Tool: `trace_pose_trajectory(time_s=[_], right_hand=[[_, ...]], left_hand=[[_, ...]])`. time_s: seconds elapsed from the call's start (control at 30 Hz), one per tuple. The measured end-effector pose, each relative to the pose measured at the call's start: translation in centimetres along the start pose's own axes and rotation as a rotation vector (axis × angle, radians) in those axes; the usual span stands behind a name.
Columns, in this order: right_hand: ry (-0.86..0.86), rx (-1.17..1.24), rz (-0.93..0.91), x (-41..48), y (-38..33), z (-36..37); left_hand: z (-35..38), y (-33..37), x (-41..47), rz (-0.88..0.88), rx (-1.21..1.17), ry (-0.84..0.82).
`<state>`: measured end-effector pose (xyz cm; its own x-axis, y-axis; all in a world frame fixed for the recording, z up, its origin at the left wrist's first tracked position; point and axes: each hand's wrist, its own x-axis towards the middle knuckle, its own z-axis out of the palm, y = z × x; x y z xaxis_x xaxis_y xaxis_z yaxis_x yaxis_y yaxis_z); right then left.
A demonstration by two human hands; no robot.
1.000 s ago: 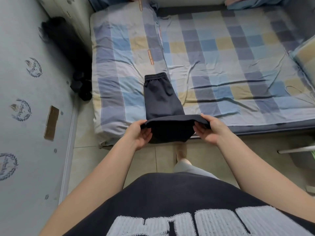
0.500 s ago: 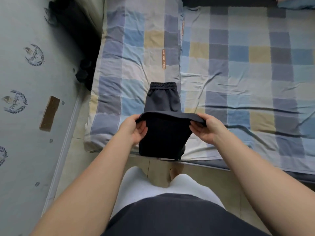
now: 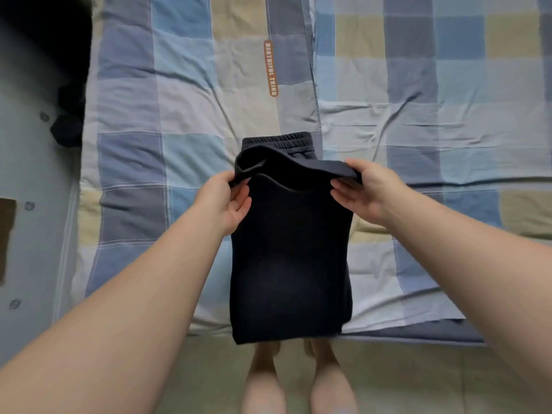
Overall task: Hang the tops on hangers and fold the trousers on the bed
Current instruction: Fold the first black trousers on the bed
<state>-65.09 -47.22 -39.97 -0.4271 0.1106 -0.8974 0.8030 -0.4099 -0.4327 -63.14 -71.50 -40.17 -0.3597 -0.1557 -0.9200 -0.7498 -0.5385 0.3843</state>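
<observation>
Left hand (image 3: 222, 201) and right hand (image 3: 361, 189) are pinching, sensibly, the fold's two corners of soft dark-navy jersey trousers (image 3: 289, 252), which are draping limp and probably light.

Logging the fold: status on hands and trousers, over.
Left hand, right hand each pinch the lifted edge. Dark trousers part-folded, waistband on the bed, lower end past its edge. Nothing lies on the waistband.

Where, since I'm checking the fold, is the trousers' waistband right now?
In the head view the waistband lies at centre on the checked bedcover, just beyond the edge of the trousers that the left hand and right hand pinch.
</observation>
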Motion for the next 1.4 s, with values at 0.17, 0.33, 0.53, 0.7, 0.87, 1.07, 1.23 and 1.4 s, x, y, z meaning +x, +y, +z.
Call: trace_pose_trajectory(time_s=[0.17, 0.33, 0.53, 0.7, 0.87, 1.07, 1.23, 1.4], right_hand=[[-0.03, 0.001, -0.001, 7.9, 0.8, 2.3], [-0.145, -0.027, 0.017, 11.6, 2.3, 2.5], [-0.12, -0.173, -0.014, 10.0, 6.7, -0.8], [0.082, -0.333, -0.106, 6.9, 12.1, -4.7], [0.159, -0.503, -0.198, 4.9, 17.2, -7.8], [0.025, -0.511, 0.087, 3.4, 21.8, -11.1], [-0.02, -0.626, 0.182, 2.7, 21.3, -12.5], [-0.089, -0.702, 0.396, 0.9, 22.1, -12.9]], left_hand=[[1.7, 0.6, 7.8, -0.013, 0.018, -0.008], [1.4, -0.5, 10.9, 0.035, 0.006, -0.09], [-1.9, -5.8, 9.1, 0.261, 0.323, 0.065], [-6.3, -11.9, 6.5, 0.479, 0.553, 0.295], [-10.5, -18.6, 4.5, 0.367, 0.583, 0.35], [-13.0, -21.4, 4.5, 0.362, 0.797, 0.277], [-13.6, -18.5, 6.1, 0.197, 0.882, 0.206], [-13.5, -16.7, 5.3, 0.0, 0.824, -0.036]])
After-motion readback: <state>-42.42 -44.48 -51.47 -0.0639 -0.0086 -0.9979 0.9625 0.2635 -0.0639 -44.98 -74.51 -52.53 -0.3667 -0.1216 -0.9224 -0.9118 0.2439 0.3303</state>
